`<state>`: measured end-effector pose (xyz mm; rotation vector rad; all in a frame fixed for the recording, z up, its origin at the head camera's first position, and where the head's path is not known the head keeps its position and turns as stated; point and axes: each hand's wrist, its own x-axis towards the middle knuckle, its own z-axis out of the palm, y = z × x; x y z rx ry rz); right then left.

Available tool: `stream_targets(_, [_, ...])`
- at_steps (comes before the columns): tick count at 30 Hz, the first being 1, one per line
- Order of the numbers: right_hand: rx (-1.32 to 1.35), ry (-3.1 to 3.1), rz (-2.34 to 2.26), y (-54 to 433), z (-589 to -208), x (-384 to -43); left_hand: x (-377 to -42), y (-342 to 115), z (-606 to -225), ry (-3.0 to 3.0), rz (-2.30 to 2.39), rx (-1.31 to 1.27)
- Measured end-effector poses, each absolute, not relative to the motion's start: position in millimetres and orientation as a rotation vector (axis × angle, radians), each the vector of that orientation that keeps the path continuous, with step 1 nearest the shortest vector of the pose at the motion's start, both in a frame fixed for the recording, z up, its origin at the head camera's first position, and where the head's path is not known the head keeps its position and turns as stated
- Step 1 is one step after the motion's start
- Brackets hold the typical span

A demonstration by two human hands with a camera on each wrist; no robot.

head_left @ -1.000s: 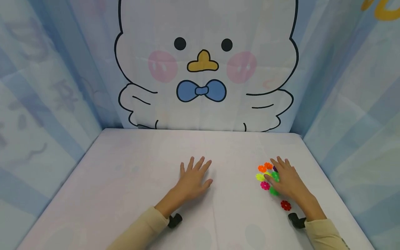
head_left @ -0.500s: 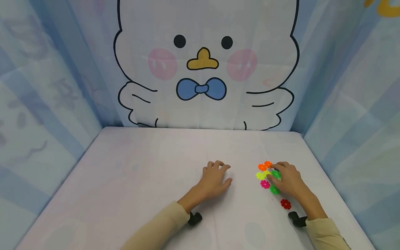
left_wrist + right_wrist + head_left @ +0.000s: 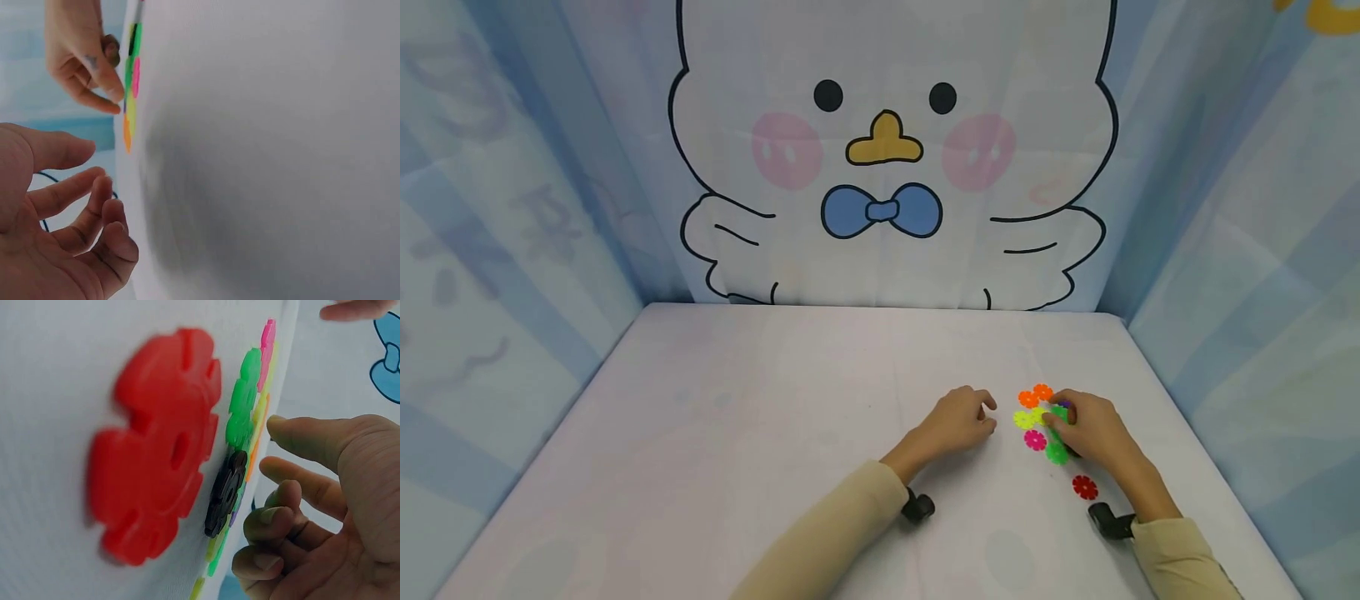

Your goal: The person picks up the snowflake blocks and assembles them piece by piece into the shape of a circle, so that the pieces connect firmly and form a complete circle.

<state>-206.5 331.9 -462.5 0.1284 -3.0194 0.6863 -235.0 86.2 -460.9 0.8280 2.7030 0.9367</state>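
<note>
My right hand (image 3: 1092, 427) is over a cluster of small flat plastic snowflake discs, thumb and index finger apart, with nothing between them in the right wrist view. Under and beside it lie a yellow disc (image 3: 1023, 420), a pink disc (image 3: 1034, 440), a green disc (image 3: 1057, 453) and orange discs (image 3: 1042, 392). A black disc (image 3: 225, 494) sits in the cluster, mostly hidden from the head view by that hand. My left hand (image 3: 961, 421) hovers left of the cluster, fingers loosely bent, holding nothing. A red disc (image 3: 1085, 487) lies apart, nearer the right wrist.
The discs lie on a white cloth-covered table (image 3: 760, 433). Printed curtains (image 3: 1247, 250) enclose its sides, and a panel with a cartoon bird (image 3: 887, 275) stands at the back. A black wrist camera (image 3: 917, 506) sits at the left sleeve, another (image 3: 1109, 522) at the right.
My left hand has moved right toward the discs, its spread fingers now bent. The right hand's fingers have drawn in from spread, staying over the cluster.
</note>
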Motion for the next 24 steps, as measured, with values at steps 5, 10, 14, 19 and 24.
stream_targets(5, [0.131, -3.018, 0.703, 332.0, -465.4, -206.9, -239.0, 106.8, -466.6, 2.753, 0.825, 0.835])
stream_targets(10, [0.155, -3.018, 0.705, 331.9, -466.8, -206.8, -242.3, 121.7, -475.8, 2.821, 0.724, 0.797])
stream_targets(14, [0.157, -3.038, 0.702, 330.4, -466.9, -207.5, -242.5, 129.7, -478.1, 2.878, 0.654, 0.738])
stream_targets(19, [0.154, -3.074, 0.677, 330.3, -465.9, -208.3, -243.0, 137.8, -477.2, 2.911, 0.561, 0.710])
stream_targets(24, [0.154, -3.089, 0.650, 331.5, -464.9, -208.8, -243.6, 142.4, -478.8, 2.927, 0.561, 0.708])
